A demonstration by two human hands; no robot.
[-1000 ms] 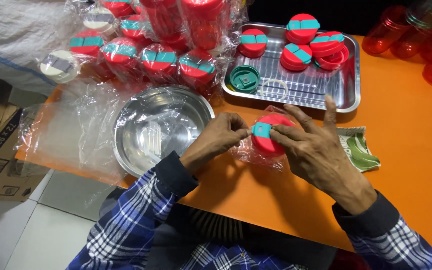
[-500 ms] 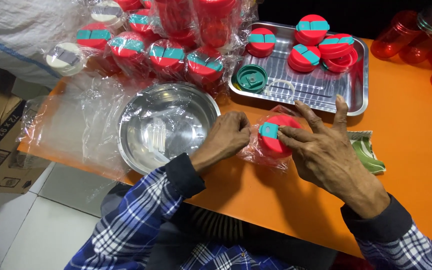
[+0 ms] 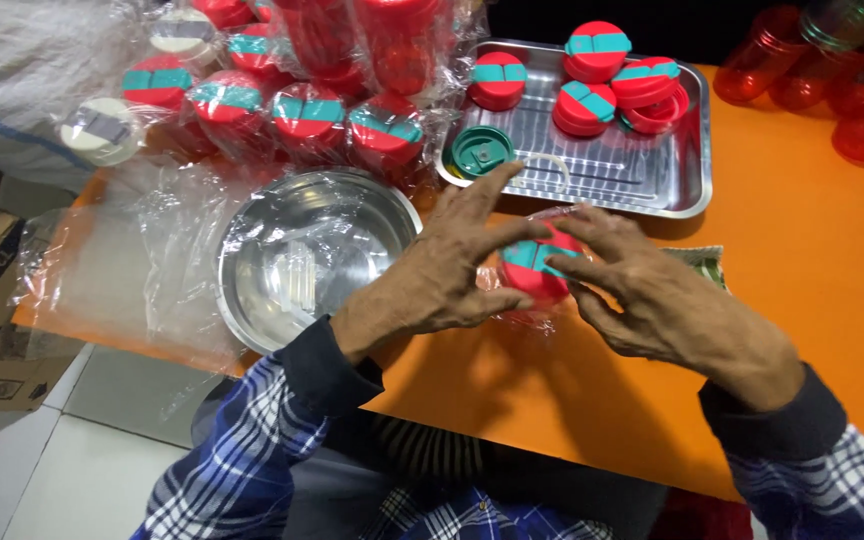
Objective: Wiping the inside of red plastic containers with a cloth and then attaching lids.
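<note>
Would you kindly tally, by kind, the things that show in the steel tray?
In the tray, as far as shows:
Red lids with teal slider: 4
Red lid, no slider showing: 1
Green lid: 1
Clear ring: 1
Total: 7
</note>
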